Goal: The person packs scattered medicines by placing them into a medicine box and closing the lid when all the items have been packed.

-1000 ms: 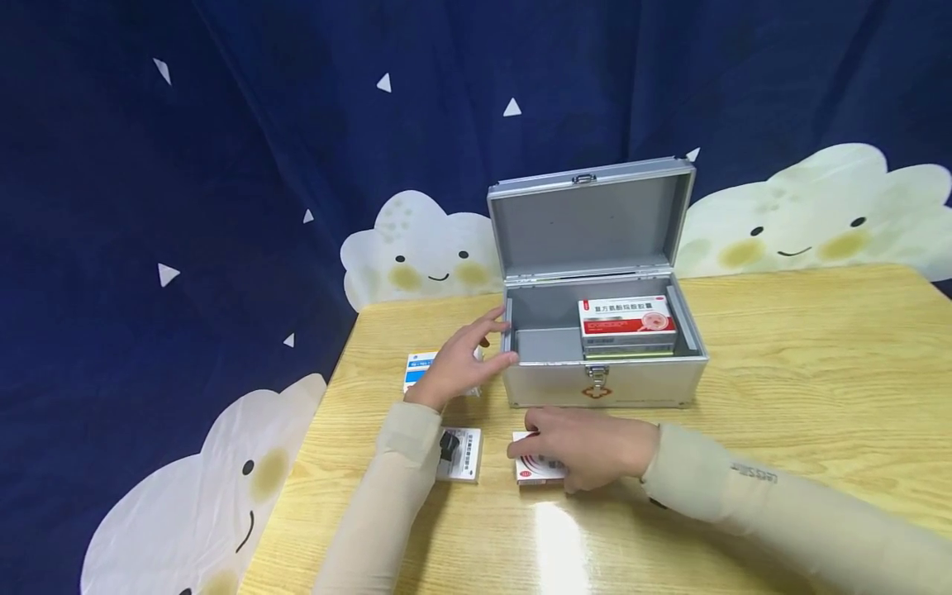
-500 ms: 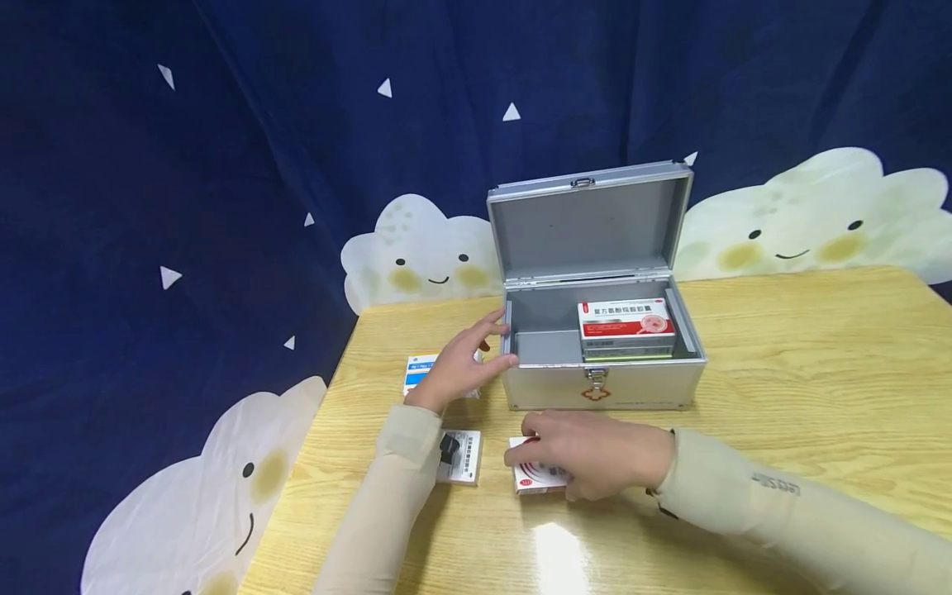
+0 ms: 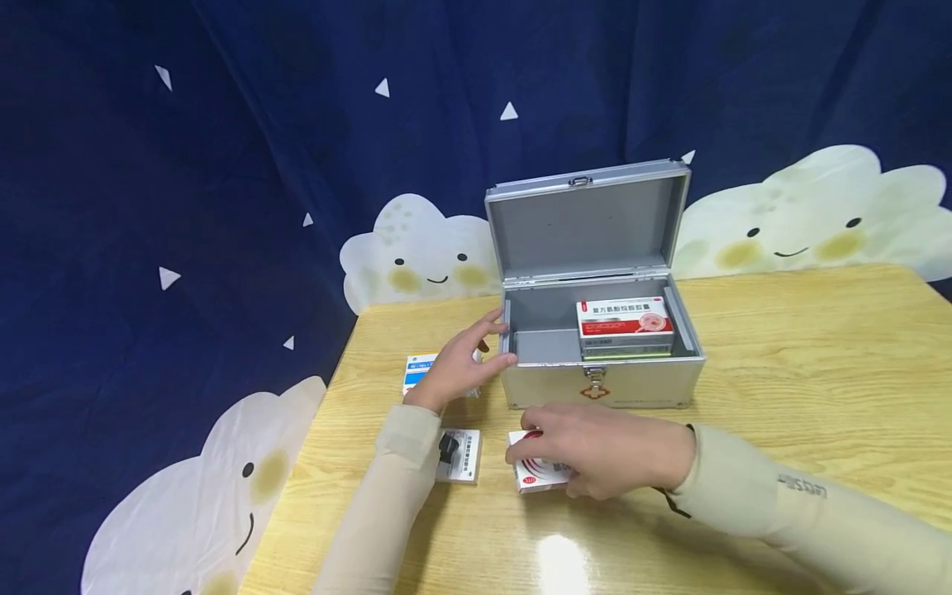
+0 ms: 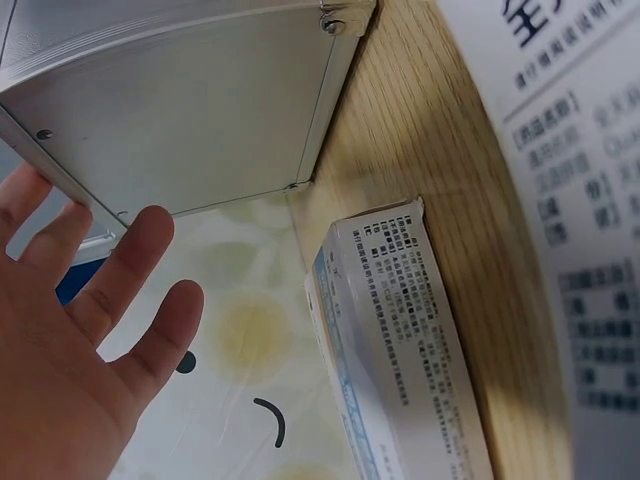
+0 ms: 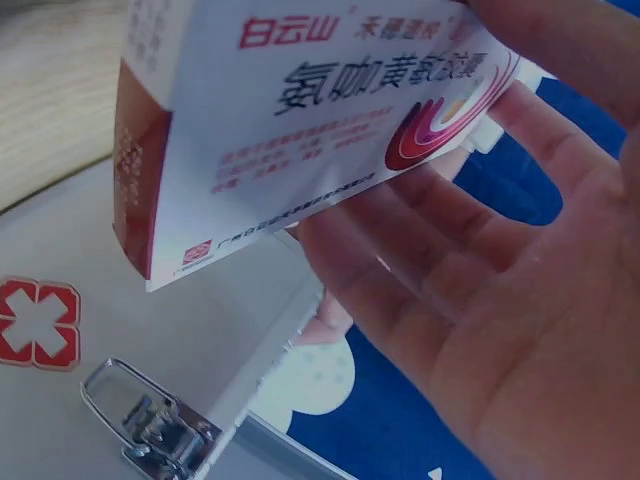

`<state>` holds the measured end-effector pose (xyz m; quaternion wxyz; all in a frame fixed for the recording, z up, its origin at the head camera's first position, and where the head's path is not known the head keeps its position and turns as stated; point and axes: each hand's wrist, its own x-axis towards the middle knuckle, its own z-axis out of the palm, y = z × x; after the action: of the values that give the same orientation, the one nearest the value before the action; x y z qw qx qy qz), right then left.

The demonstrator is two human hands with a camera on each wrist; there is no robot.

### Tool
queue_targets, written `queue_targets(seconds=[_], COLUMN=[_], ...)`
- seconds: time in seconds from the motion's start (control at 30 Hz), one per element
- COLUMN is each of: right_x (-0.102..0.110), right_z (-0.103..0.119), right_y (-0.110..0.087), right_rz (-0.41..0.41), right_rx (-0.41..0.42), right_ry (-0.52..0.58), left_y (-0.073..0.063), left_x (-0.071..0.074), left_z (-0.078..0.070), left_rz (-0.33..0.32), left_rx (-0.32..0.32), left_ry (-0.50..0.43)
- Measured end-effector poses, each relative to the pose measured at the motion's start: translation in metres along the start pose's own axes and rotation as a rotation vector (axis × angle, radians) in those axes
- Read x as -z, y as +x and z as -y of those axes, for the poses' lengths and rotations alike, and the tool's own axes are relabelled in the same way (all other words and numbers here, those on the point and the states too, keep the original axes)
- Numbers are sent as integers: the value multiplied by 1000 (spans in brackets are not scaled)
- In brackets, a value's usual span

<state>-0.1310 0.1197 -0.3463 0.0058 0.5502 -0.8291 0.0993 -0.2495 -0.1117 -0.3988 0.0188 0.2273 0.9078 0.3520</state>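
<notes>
My right hand (image 3: 602, 446) grips a white medicine box (image 3: 534, 475) with red arcs, thumb and fingers at its edges. In the right wrist view the medicine box (image 5: 320, 130) is tilted, its printed face and red end showing. My left hand (image 3: 461, 368) is spread at the left wall of the silver first-aid case (image 3: 543, 388), fingertips at the rim. The left wrist view has those fingers (image 4: 150, 240) fairly straight beside the case's side panel (image 4: 200, 120). The case lid (image 3: 587, 227) stands raised. Inside, on the right, lies a red-and-white medicine box (image 3: 617, 318) above others.
A blue-and-white medicine box (image 3: 419, 373) lies left of the case, partly behind my left hand. Nearer, a white medicine box with a dark picture (image 3: 464, 459) is partly covered by my left sleeve. A dark blue curtain (image 3: 431, 99) hangs behind the wooden table (image 3: 788, 355).
My right wrist and sleeve have shifted slightly to the right, and more of the medicine box's front edge shows in its grip. My left hand stays at the case rim.
</notes>
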Motion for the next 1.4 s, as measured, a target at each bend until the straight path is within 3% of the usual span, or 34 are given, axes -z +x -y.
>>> queue_targets(seconds=[0.17, 0.3, 0.47, 0.73, 0.9, 1.4], right_x=[2, 8, 15, 27, 33, 77], right_z=[1, 2, 0, -5, -9, -25], right_y=[-1, -4, -8, -11, -15, -28], right_rz=[-23, 4, 29, 21, 14, -146], right_rx=[21, -18, -52, -42, -97, -134], right_ry=[10, 19, 22, 30, 31, -70], left_y=[-5, -8, -6, -4, -3, 0], left_x=[2, 5, 7, 5, 4, 0], left_z=[3, 3, 3, 0, 1, 0], left_rz=[-4, -14, -17, -15, -10, 9], left_rx=[18, 24, 10, 3, -6, 8], left_ry=[15, -1, 0, 15, 4, 4])
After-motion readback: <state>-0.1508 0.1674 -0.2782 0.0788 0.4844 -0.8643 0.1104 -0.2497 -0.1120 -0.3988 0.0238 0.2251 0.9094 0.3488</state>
